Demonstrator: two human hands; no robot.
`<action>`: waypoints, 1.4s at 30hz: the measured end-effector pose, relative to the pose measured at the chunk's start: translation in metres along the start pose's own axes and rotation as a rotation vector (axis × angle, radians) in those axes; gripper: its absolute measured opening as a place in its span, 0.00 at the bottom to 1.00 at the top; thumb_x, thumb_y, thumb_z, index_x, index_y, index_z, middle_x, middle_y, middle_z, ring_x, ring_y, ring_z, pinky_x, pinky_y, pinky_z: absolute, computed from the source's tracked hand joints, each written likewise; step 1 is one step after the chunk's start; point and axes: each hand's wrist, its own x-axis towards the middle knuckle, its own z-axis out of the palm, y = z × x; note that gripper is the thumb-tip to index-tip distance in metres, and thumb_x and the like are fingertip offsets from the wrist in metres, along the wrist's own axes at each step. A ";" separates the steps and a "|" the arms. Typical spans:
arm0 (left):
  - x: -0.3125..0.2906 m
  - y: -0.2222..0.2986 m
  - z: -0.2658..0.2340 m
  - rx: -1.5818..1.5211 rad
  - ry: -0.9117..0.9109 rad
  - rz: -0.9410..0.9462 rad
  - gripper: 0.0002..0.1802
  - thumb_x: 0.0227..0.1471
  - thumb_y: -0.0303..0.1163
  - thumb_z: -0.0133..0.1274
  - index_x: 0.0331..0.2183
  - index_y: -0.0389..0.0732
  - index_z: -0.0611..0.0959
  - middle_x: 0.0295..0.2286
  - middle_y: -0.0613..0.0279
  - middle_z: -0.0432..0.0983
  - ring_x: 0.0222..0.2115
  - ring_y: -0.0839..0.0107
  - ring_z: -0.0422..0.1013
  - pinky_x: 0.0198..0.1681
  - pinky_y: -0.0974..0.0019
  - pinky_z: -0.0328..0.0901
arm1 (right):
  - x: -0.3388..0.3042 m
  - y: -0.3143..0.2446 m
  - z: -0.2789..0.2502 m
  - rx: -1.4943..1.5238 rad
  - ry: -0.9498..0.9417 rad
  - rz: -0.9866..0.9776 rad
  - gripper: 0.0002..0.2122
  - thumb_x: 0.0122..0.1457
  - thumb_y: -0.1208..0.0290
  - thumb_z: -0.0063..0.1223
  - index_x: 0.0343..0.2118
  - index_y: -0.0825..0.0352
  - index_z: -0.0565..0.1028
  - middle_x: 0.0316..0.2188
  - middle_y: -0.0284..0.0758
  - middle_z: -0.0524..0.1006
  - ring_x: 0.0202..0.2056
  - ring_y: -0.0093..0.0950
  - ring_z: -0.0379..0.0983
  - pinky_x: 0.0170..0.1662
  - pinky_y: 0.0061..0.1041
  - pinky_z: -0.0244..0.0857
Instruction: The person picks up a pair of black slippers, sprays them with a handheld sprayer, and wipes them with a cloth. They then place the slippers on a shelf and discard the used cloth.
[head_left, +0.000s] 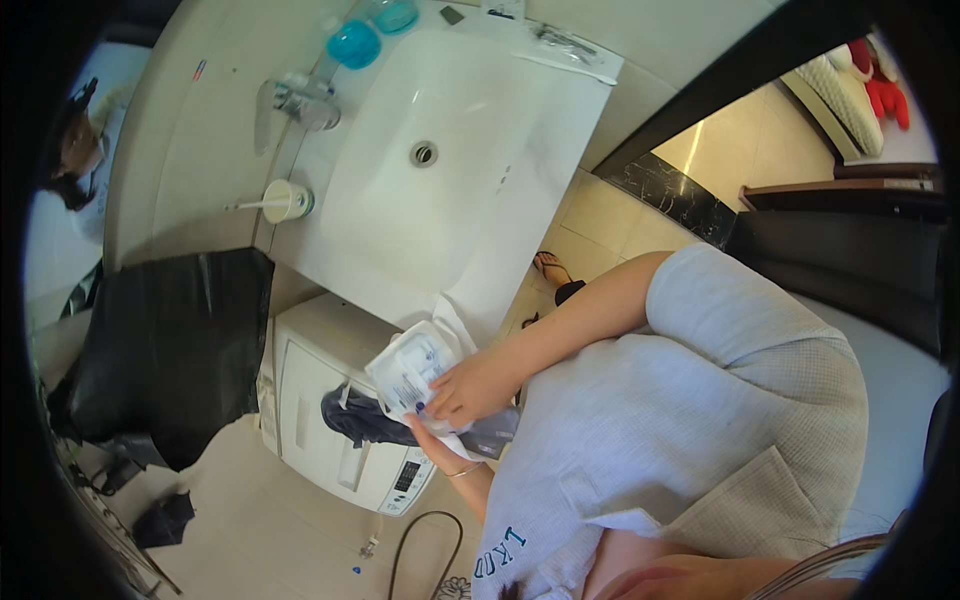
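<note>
A white soft pack with blue print [412, 372], looking like a pack of wipes, is held in front of my body, above a small white washing machine [330, 390]. My left hand [432, 440], with a bracelet at the wrist, grips its lower edge, mostly hidden under it. Across the pack's face lie the bent fingers of my right hand [472, 390], gripping it from above. White sheet-like material [455, 322] sticks out past the pack's far edge. Dark bundled cloth [362, 418] shows beside the pack, over the machine.
A white washbasin [440, 220] with a tap [308, 102] stands beyond my hands. On its counter are a cup with a toothbrush [288, 200] and blue bottles [354, 45]. Black plastic sheeting [175, 350] hangs at left. A hose [425, 520] lies on the floor.
</note>
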 end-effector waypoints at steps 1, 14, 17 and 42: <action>-0.002 -0.001 0.001 0.090 0.074 -0.021 0.33 0.57 0.44 0.49 0.57 0.32 0.66 0.50 0.49 0.69 0.50 0.56 0.67 0.53 0.54 0.62 | -0.002 -0.003 -0.006 0.048 -0.040 -0.028 0.13 0.55 0.62 0.54 0.36 0.66 0.75 0.49 0.44 0.73 0.54 0.40 0.67 0.58 0.44 0.58; -0.030 -0.006 -0.087 -0.168 0.129 0.057 0.31 0.51 0.35 0.51 0.55 0.31 0.68 0.50 0.49 0.68 0.50 0.53 0.66 0.53 0.50 0.61 | -0.227 0.069 -0.303 -1.151 0.379 1.548 0.14 0.57 0.66 0.49 0.44 0.66 0.75 0.34 0.46 0.79 0.38 0.44 0.77 0.41 0.44 0.71; -0.042 -0.019 -0.099 -0.203 0.118 0.098 0.32 0.51 0.32 0.51 0.57 0.32 0.65 0.52 0.50 0.67 0.51 0.54 0.66 0.55 0.52 0.60 | -0.246 0.087 -0.308 -1.243 0.262 1.592 0.12 0.58 0.69 0.41 0.39 0.69 0.73 0.34 0.48 0.80 0.36 0.46 0.78 0.38 0.46 0.72; -0.055 -0.059 -0.098 -0.112 0.225 0.168 0.34 0.50 0.26 0.51 0.59 0.33 0.64 0.53 0.50 0.66 0.50 0.55 0.67 0.54 0.53 0.62 | -0.167 0.000 -0.197 -0.102 0.912 1.275 0.14 0.61 0.72 0.49 0.50 0.64 0.73 0.26 0.32 0.77 0.22 0.17 0.68 0.25 0.19 0.65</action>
